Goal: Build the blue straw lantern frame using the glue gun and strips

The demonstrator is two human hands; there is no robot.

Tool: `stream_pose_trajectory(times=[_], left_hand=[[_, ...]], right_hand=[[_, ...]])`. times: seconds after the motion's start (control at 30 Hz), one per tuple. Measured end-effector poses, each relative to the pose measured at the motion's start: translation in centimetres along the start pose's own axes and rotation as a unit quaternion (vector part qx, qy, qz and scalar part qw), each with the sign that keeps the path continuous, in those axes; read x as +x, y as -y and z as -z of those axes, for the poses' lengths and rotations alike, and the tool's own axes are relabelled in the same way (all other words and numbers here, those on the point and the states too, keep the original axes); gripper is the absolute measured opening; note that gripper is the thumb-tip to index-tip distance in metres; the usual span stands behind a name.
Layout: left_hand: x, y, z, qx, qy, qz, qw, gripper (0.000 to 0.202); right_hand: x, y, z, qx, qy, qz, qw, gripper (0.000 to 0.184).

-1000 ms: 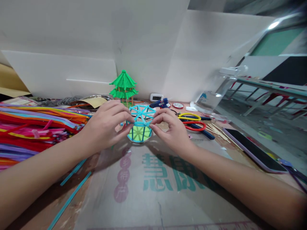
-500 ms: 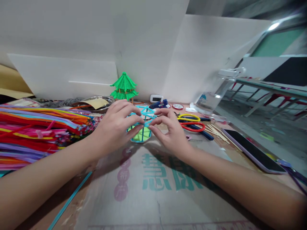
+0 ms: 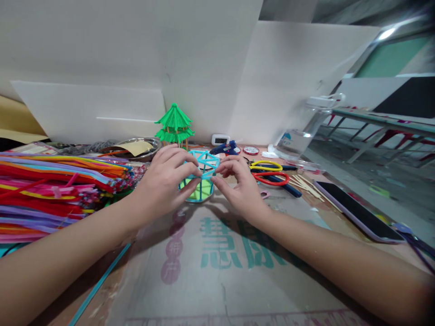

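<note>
A small cage-like frame of light-blue pipe cleaners [image 3: 208,159] with a bright green base [image 3: 196,194] stands upright on the plastic sheet. My left hand [image 3: 171,179] pinches its upper rim at the near left, thumb and index finger closed on a blue strip. On the other side, my right hand [image 3: 240,186] has thumb and bent fingers round the rim's near right edge, their tips close together. My fingers hide part of the frame's left side. Behind stands a green pagoda model [image 3: 174,121] with two roof tiers on thin wooden posts.
Bundles of coloured pipe cleaners [image 3: 50,190] lie at left, a loose blue strip [image 3: 102,283] in front. Yellow-handled scissors [image 3: 267,165], red-handled scissors [image 3: 272,179], a blue glue gun [image 3: 224,148], wooden sticks [image 3: 307,186], a phone [image 3: 356,210] and a water bottle [image 3: 299,129] lie or stand rightward.
My right index finger has lifted slightly away from its thumb at the rim. The frame and my left hand stay nearly in place; the view has shifted a little.
</note>
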State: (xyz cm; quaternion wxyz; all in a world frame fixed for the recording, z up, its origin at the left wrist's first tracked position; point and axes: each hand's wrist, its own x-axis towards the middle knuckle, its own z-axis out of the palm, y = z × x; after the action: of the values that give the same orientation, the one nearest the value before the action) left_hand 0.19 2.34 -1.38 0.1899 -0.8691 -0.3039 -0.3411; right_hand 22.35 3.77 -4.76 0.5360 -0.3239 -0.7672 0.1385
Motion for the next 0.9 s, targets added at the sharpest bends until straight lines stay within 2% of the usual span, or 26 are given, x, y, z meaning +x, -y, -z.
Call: stream_pose_trajectory(times=[0.23,0.37,0.5,0.63,0.9], left_hand=[[0.0,0.1,-0.1,-0.014,-0.001,0.000,1.000,0.006],[0.0,0.3,-0.1,-0.014,-0.001,-0.005,1.000,0.006],[-0.1,0.9,0.0,-0.015,-0.004,-0.012,1.000,0.006],[-0.1,1.6,0.0,-0.014,-0.017,-0.033,0.999,0.005],[-0.3,2.0,0.0,-0.031,-0.032,-0.039,0.998,0.009]], right_hand=[[0.5,-0.5,-0.3,0.043,-0.010,-0.101,0.994,0.018],[0.2,-0.9,-0.3,0.093,0.003,-0.126,0.988,0.015],[-0.2,-1.1,-0.1,0.081,0.057,-0.153,0.983,0.012],[-0.4,-0.6,0.0,0.035,0.124,-0.154,0.980,0.015],[-0.7,0.0,-0.1,0.037,0.112,-0.131,0.984,0.015]])
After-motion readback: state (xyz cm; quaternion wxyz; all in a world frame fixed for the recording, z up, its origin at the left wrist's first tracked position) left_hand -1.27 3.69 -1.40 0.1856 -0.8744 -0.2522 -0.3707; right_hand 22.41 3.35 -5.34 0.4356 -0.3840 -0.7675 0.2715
